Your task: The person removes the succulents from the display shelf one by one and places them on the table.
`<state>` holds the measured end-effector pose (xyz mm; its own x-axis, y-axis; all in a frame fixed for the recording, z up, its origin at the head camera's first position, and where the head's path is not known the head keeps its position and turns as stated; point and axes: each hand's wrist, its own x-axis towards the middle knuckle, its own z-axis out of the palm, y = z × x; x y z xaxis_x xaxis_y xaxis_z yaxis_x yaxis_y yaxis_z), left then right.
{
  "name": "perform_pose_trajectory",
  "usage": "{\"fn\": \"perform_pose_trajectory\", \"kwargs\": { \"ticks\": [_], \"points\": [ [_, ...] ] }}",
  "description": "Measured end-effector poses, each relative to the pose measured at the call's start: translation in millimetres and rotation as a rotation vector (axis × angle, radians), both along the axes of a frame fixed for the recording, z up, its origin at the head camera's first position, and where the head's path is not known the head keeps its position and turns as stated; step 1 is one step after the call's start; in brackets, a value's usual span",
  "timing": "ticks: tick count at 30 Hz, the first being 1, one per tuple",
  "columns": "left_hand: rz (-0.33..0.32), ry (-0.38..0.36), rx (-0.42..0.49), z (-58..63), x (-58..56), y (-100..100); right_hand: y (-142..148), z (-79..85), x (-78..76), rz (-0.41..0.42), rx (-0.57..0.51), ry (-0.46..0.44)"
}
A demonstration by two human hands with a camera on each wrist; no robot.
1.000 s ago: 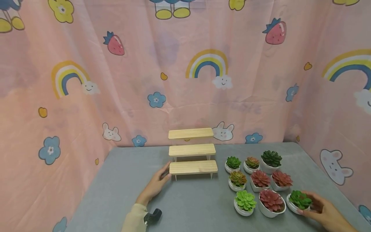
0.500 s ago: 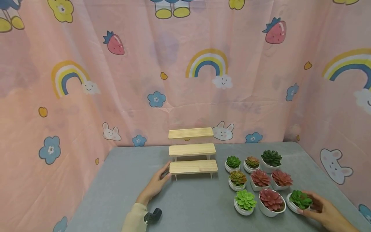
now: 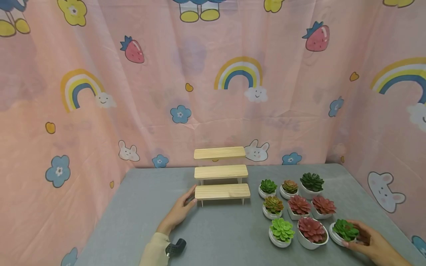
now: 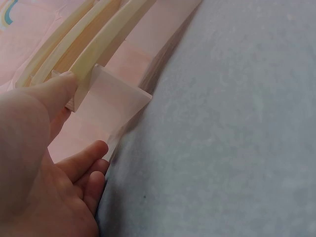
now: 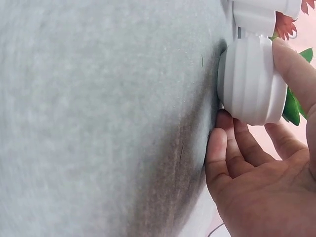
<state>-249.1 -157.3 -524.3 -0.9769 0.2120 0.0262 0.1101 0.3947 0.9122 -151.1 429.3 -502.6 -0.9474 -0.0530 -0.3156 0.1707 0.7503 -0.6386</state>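
A three-step wooden display stand with clear legs stands at the back middle of the table. My left hand holds the left end of its lowest step; in the left wrist view the thumb lies on the wooden end, and the other fingers bend beside the clear leg. At the front right, my right hand grips a green potted succulent from its right side. The right wrist view shows its ribbed white pot between thumb and fingers, with the base at the tabletop.
Several other potted succulents cluster left of the held one, among them a dark red one, a bright green one and a dark green one. A pink printed curtain borders the grey table at the back and sides.
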Motion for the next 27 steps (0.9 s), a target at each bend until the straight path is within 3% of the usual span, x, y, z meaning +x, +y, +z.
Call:
{"fn": "perform_pose_trajectory", "kwargs": {
  "ticks": [8,16,27],
  "points": [
    [0.003,-0.007,-0.005,-0.1,1.3,1.5,0.4,1.7,1.5,0.006,-0.006,-0.030],
    [0.004,-0.007,-0.002,0.1,2.3,1.5,-2.0,12.3,7.8,0.032,0.004,0.017],
    [-0.008,-0.003,0.006,2.1,2.0,0.0,-2.9,34.4,-1.3,-0.051,0.034,0.255]
  ]
}}
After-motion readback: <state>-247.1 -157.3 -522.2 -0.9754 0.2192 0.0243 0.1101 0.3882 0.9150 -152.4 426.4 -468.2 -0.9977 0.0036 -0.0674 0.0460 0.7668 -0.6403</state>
